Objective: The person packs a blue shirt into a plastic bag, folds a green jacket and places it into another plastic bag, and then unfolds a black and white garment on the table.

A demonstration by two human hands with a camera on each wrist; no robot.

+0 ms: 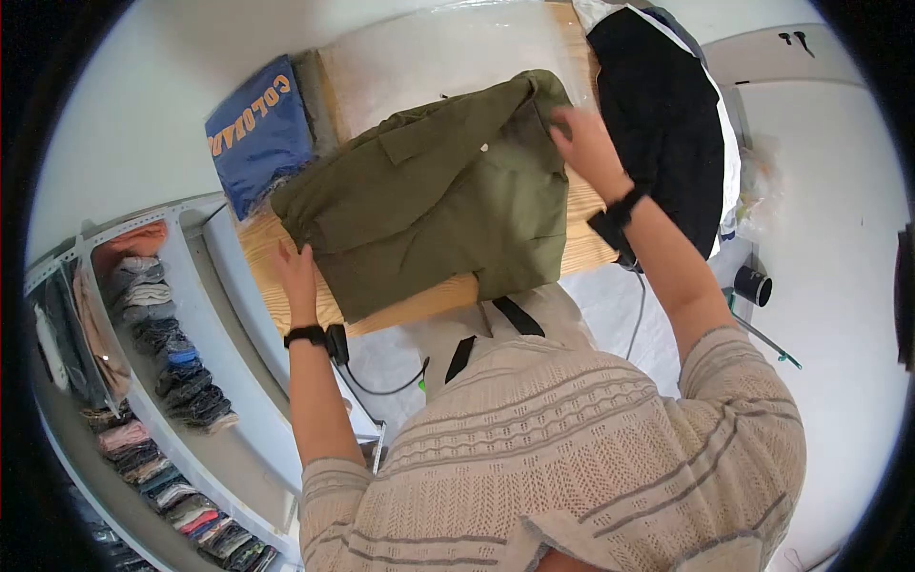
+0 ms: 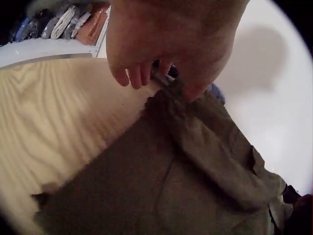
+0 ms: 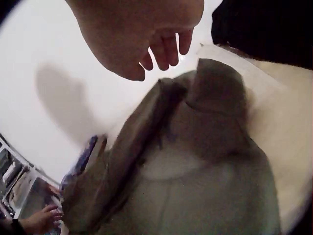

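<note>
Garment of olive-green cloth, spread across the wooden table before you, with a hand at either end. Your left hand lies at its left end; the left wrist view shows the thumb against the cloth and an edge running toward the fingers, but whether they pinch it you cannot tell. Your right hand is loose and holds nothing: the right wrist view shows relaxed fingers just apart from the far right corner. This wide stance probably serves to keep the cloth flat and its ends within reach. The blue packet behind the left end and the black clothing at right seem set aside to free the middle.

Note the edges. The garment's near side approaches the table's front edge, a wedge of bare wood showing between; its lower right corner reaches that edge, so a pull toward you could let it slip over. A narrow wooden strip separates cloth from black clothing. The packet crowds the left end, while the pale sheet behind offers the broadest room.
</note>
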